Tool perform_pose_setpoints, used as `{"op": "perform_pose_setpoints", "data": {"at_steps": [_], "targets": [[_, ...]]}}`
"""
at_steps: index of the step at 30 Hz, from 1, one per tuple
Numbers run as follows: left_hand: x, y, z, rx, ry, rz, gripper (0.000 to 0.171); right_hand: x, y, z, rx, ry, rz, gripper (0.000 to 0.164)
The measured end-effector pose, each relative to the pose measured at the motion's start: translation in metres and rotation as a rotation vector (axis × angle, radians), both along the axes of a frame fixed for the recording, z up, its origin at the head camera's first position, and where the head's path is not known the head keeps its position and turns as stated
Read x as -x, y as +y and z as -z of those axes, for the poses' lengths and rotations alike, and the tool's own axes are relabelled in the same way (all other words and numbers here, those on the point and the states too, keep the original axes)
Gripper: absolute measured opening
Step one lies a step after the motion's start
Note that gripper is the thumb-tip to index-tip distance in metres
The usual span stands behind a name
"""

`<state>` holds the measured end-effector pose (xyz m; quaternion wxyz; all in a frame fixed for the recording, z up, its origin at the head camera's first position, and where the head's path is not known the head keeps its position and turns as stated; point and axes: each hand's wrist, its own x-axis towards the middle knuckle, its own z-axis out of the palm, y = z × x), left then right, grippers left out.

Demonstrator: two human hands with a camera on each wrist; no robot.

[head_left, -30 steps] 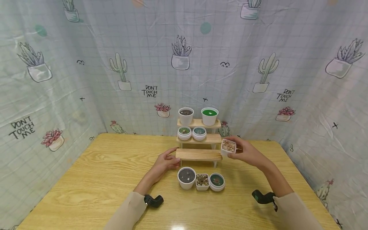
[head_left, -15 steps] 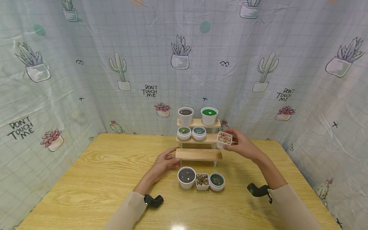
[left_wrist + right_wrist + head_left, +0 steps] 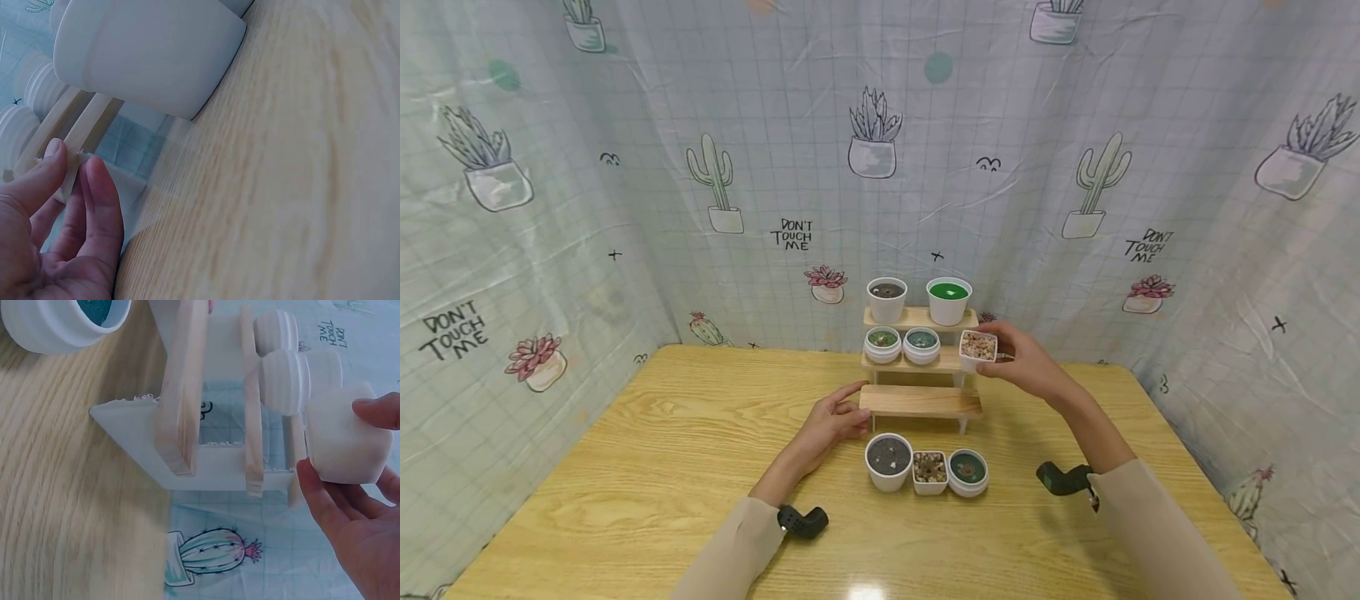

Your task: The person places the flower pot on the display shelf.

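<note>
My right hand grips a small square white pot topped with tan gravel. The pot is at the right end of the middle tier, beside two round white pots. In the right wrist view, thumb and fingers clasp its sides, and a narrow gap shows between its base and the tier. My left hand pinches the left end of the lowest board of a three-tier wooden plant stand. Its thumb lies on top of the board and its fingers sit beneath in the left wrist view.
Two taller pots, one with dark filling and one with green filling, stand on the top tier. In front of the stand are a grey-filled round pot, a square gravel pot and a green-filled round pot. Cactus-print curtains surround the table.
My right hand has carried the square pot left and back, from beside the stand to the right end of the middle tier. The left hand has kept its hold on the stand.
</note>
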<state>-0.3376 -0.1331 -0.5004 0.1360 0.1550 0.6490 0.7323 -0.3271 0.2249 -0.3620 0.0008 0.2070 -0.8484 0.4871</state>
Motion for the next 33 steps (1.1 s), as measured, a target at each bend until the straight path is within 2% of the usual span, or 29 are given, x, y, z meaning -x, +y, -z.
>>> {"op": "perform_pose_setpoints", "data": {"at_steps": [10,18,33], "targets": [[0.000,0.000,-0.001,-0.010,-0.007,-0.003,0.068,0.016,-0.002,0.000,0.005,-0.016,0.039,0.065],[0.001,0.000,0.000,-0.015,-0.008,-0.003,0.068,0.022,-0.006,-0.001,-0.005,-0.042,0.067,0.065],[0.001,0.000,0.000,-0.017,-0.018,-0.015,0.066,0.030,-0.012,0.002,-0.020,0.009,0.067,0.064]]}}
